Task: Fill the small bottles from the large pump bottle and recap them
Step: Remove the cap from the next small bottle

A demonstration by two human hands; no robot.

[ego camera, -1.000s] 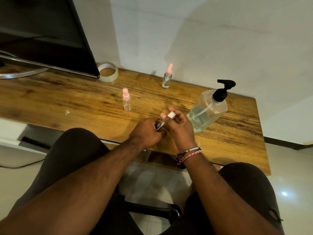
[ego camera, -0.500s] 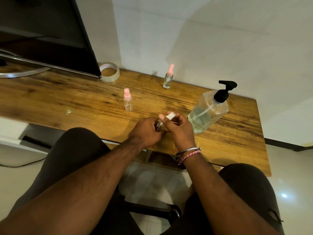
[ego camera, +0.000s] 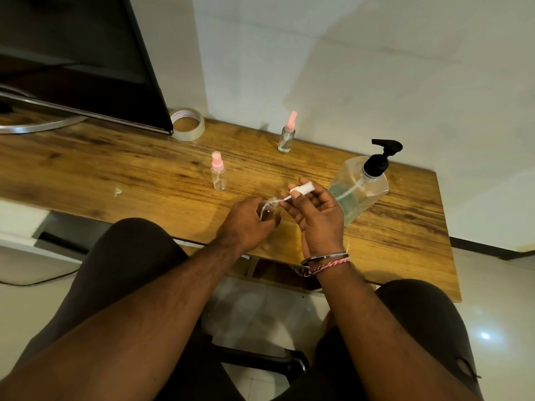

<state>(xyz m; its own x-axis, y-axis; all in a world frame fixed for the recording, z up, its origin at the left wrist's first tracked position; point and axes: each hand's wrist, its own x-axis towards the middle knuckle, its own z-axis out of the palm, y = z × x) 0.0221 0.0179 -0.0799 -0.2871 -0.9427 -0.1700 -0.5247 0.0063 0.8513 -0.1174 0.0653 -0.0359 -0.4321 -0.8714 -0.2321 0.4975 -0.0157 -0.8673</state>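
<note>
My left hand (ego camera: 246, 224) grips a small clear bottle (ego camera: 268, 209) near the desk's front edge; most of the bottle is hidden by my fingers. My right hand (ego camera: 317, 218) pinches its white spray cap (ego camera: 303, 189), lifted off to the right, with the thin dip tube still reaching into the bottle's neck. The large clear pump bottle (ego camera: 357, 189) with a black pump stands just right of my right hand. Two more small bottles with pink caps stand on the desk: one (ego camera: 218, 175) left of centre, one (ego camera: 286, 134) near the wall.
The wooden desk (ego camera: 144, 180) carries a dark monitor (ego camera: 86, 68) at the back left and a roll of tape (ego camera: 187, 124) beside it. A small scrap (ego camera: 117, 191) lies on the left. My knees sit below the front edge.
My right hand has pulled the white cap up and to the right, off the small bottle, drawing the dip tube partly out. My left hand still holds the bottle.
</note>
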